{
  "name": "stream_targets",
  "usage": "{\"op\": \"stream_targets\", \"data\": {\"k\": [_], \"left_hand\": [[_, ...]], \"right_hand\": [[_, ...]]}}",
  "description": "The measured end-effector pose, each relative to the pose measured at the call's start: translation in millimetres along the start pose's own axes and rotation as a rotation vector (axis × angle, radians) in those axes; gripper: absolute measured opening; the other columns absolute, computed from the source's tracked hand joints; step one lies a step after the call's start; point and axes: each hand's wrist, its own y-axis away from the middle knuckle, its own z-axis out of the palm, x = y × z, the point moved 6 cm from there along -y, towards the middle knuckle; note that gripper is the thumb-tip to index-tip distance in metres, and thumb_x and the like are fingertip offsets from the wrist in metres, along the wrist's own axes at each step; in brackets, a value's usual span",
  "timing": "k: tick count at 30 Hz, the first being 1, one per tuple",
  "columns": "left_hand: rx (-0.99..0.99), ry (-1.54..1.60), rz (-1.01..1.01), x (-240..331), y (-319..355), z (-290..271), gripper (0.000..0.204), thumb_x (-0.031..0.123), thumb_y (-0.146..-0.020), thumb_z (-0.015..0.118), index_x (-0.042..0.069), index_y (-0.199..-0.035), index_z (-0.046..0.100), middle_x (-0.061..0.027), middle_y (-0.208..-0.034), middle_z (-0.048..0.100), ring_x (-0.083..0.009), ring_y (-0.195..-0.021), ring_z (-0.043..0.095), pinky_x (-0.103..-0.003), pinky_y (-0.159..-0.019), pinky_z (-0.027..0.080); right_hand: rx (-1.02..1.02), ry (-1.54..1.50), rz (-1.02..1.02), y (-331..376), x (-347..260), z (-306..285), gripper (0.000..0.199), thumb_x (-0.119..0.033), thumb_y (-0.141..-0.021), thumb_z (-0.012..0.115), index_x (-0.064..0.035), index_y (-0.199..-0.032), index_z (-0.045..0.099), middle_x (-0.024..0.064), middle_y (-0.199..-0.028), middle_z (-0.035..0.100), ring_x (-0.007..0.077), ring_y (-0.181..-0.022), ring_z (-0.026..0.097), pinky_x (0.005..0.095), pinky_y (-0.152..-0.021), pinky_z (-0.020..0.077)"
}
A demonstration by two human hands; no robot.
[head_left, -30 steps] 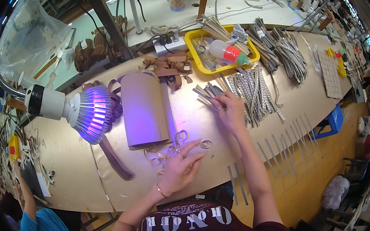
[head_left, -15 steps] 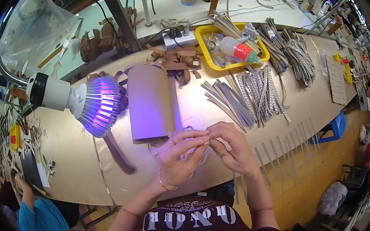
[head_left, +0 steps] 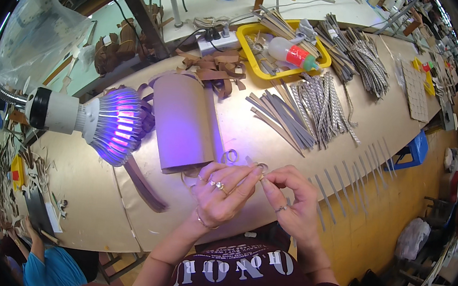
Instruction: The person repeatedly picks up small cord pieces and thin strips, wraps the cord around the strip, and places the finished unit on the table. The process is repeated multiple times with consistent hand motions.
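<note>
My left hand (head_left: 222, 194) and my right hand (head_left: 296, 203) meet fingertip to fingertip above the near edge of the table. Both are closed in a pinch on a small ring-like piece (head_left: 262, 167), mostly covered by the fingers; its exact kind cannot be made out. Just beyond my left fingers, a loose ring or coil (head_left: 230, 155) rests on the table. A brown cardboard-like cylinder (head_left: 180, 127) lies beyond and left of my left hand, lit violet. Farther off, grey and tan strips (head_left: 284, 118) lie in a loose fan beside braided silvery strips (head_left: 324, 108).
A large lamp bulb (head_left: 116, 125) on a bent neck stands at left. A yellow tray (head_left: 253, 67) with a squeeze bottle (head_left: 294, 54) sits at the back. Brown strap pieces (head_left: 214, 66) lie nearby. Grey strips (head_left: 342, 183) hang along the right edge. Another person's blue sleeve (head_left: 54, 270) shows lower left.
My fingers have shifted and now show a ring-like piece between them. My right hand has moved slightly toward me, and the left hand has turned to show more of its back.
</note>
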Motion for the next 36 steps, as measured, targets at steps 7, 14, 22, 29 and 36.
{"op": "stream_targets", "data": {"k": [7, 14, 22, 29, 36], "left_hand": [[-0.075, -0.031, 0.005, -1, 5, 5, 0.033, -0.002, -0.069, 0.075, 0.001, -0.102, 0.073, -0.0094, -0.096, 0.072, -0.0215, -0.079, 0.066, -0.035, -0.075, 0.047], [-0.049, 0.043, -0.056, -5, 7, 15, 0.034, -0.003, -0.071, 0.068, -0.001, -0.104, 0.072, -0.0106, -0.094, 0.072, -0.0227, -0.076, 0.066, -0.034, -0.069, 0.049], [-0.063, 0.185, -0.156, -7, 1, 13, 0.031, -0.001, -0.07, 0.068, 0.0, -0.101, 0.073, -0.0104, -0.093, 0.072, -0.0236, -0.075, 0.066, -0.033, -0.068, 0.052], [-0.089, 0.291, -0.286, -8, 2, 9, 0.024, 0.001, -0.076, 0.07, -0.002, -0.1, 0.073, -0.014, -0.089, 0.071, -0.0243, -0.075, 0.067, -0.032, -0.069, 0.053], [-0.048, 0.475, -0.558, -21, 13, 10, 0.012, 0.0, -0.087, 0.066, -0.003, -0.095, 0.073, -0.011, -0.087, 0.072, -0.0145, -0.075, 0.065, -0.026, -0.069, 0.051]], "right_hand": [[-0.012, 0.042, 0.003, -1, 7, 0, 0.009, -0.001, -0.09, 0.064, 0.0035, -0.097, 0.066, 0.0097, -0.091, 0.064, 0.0174, -0.083, 0.061, 0.0288, -0.077, 0.0476], [0.015, 0.28, -0.09, 2, 15, 1, 0.011, -0.008, -0.093, 0.061, -0.0009, -0.101, 0.063, 0.012, -0.095, 0.063, 0.0272, -0.085, 0.062, 0.0352, -0.082, 0.046], [0.002, 0.286, -0.134, 0, 12, -2, 0.014, -0.013, -0.094, 0.058, -0.0035, -0.103, 0.063, 0.0077, -0.098, 0.063, 0.0248, -0.09, 0.06, 0.0366, -0.084, 0.0394], [-0.01, 0.261, -0.147, -1, 7, -2, 0.008, -0.002, -0.089, 0.064, 0.0011, -0.096, 0.063, 0.0107, -0.092, 0.063, 0.0252, -0.085, 0.061, 0.0332, -0.078, 0.046], [-0.077, 0.215, -0.12, -1, 8, 4, 0.006, -0.003, -0.091, 0.061, -0.0001, -0.096, 0.061, 0.0097, -0.096, 0.061, 0.023, -0.087, 0.059, 0.0327, -0.081, 0.0434]]}}
